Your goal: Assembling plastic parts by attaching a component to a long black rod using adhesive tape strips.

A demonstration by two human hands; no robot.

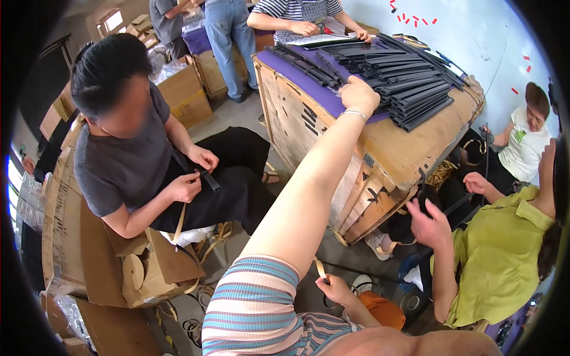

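Observation:
My left arm, in a striped sleeve, stretches forward to the table. There my left hand (359, 96), with a bracelet at the wrist, has its fingers curled down on the end of a black strip (330, 70). Part of the fingers is hidden behind the hand. Beside it lies a large pile of flat black strips (409, 77), stacked over a purple mat (297, 70). Low in the picture, my right hand (336, 289) is closed around a tan band (320, 269) with a dark end. The hand covers the rest of that band.
The mat lies on a big worn wooden crate (332, 148). At left, a seated person (127, 130) handles a black strip above an open cardboard box (142, 273). A person in a yellow-green shirt (499, 255) sits close on the right. Another in striped clothing (297, 24) works across the crate.

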